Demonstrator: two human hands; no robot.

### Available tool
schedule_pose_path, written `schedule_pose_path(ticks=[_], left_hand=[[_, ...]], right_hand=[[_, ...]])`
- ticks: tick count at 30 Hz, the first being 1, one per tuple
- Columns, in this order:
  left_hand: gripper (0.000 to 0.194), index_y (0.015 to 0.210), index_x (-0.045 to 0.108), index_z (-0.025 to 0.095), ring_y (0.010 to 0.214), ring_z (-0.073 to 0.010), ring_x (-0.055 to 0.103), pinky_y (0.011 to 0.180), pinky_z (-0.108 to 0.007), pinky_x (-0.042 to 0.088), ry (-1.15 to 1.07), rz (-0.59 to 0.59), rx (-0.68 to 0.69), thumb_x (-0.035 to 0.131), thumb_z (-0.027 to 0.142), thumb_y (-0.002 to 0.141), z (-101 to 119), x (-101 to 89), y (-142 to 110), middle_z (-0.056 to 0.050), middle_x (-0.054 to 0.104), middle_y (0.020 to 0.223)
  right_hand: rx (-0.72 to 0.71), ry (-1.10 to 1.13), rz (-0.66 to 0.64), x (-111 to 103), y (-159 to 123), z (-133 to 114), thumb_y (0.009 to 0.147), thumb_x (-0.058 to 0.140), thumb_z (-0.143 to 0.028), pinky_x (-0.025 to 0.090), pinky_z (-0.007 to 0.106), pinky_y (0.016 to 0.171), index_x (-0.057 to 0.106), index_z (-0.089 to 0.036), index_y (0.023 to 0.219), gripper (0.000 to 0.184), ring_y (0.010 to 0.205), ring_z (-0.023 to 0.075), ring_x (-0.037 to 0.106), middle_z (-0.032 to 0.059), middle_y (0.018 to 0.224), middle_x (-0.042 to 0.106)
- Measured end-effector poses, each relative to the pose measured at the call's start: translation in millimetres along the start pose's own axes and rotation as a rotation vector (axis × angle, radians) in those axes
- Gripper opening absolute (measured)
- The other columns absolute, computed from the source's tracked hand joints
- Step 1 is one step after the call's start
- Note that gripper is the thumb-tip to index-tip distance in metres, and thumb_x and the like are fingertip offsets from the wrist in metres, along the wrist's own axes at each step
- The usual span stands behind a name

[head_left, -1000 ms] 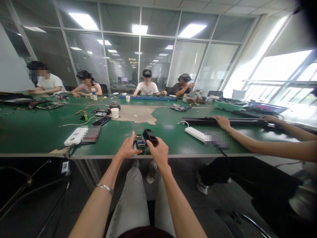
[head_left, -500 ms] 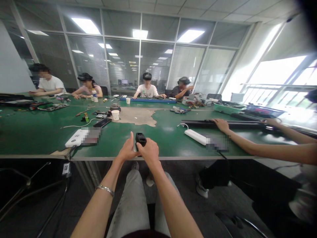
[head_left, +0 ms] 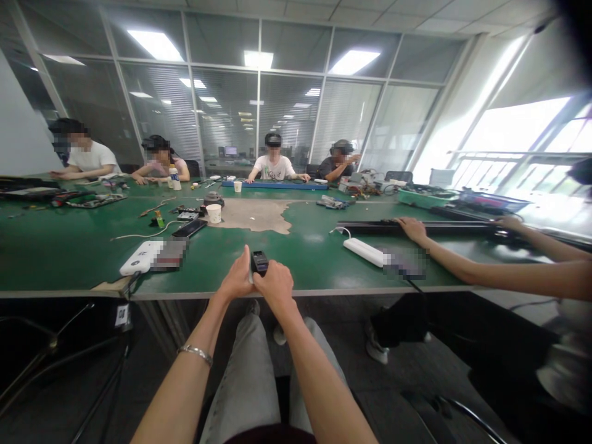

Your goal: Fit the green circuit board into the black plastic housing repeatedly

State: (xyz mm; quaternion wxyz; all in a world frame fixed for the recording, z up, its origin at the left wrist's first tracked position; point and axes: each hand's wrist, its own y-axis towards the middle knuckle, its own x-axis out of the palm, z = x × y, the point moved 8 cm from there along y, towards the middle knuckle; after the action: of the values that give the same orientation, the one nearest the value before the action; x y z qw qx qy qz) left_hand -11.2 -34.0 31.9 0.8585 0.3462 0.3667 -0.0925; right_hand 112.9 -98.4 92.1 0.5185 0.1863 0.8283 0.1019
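1. Right hand (head_left: 276, 287) closes around the lower end of a black device (head_left: 259, 261); left hand (head_left: 237, 279) lies against its side, grip unclear.
2. Device stands nearly upright, long axis pointing away, over the near edge of the green table (head_left: 69, 253).
3. White power strip (head_left: 139, 258) lies off to the left, well apart.

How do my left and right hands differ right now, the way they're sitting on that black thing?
Your left hand stands with its fingers pointing up, against the side of the small black device, while your right hand curls over the device's lower part. The left wrist wears a silver bracelet; the right wrist shows none. Both hands are bare and meet at the front edge of the green workbench.
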Motion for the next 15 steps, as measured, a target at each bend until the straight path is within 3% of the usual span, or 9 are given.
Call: schedule_pose_path(ticks=[6,10,15], left_hand=[[0.12,0.151,-0.014,0.007,0.137,-0.0383,0.037,0.11,-0.056,0.032,0.029,0.008,-0.013,0.068,0.032,0.067,0.4,0.0,-0.5,-0.027,0.03,0.151],[0.117,0.151,-0.016,0.007,0.132,-0.0372,0.043,0.106,-0.055,0.037,0.037,-0.002,-0.032,0.066,0.033,0.071,0.0,-0.3,-0.4,-0.027,0.037,0.147],[0.127,0.151,-0.018,0.015,0.127,-0.0348,0.049,0.104,-0.053,0.039,-0.04,-0.012,-0.013,0.074,0.037,0.067,4.9,-1.6,1.1,-0.021,0.043,0.145]], right_hand=[[-0.005,0.062,0.034,9.1,-12.1,11.7,0.08,0.064,-0.05,0.042,0.032,0.081,0.06,-0.015,0.105,0.043,0.098,0.0261,0.059,0.0127,0.1,0.066],[-0.025,0.12,0.062,10.5,-12.3,10.7,0.083,0.06,-0.047,0.041,0.031,0.083,0.062,-0.017,0.097,0.033,0.097,0.0247,0.059,0.0113,0.096,0.066],[-0.06,0.217,0.163,-6.4,-6.7,5.2,0.086,0.058,-0.046,0.04,0.031,0.086,0.063,-0.017,0.102,0.034,0.098,0.0238,0.058,0.0107,0.1,0.066]])
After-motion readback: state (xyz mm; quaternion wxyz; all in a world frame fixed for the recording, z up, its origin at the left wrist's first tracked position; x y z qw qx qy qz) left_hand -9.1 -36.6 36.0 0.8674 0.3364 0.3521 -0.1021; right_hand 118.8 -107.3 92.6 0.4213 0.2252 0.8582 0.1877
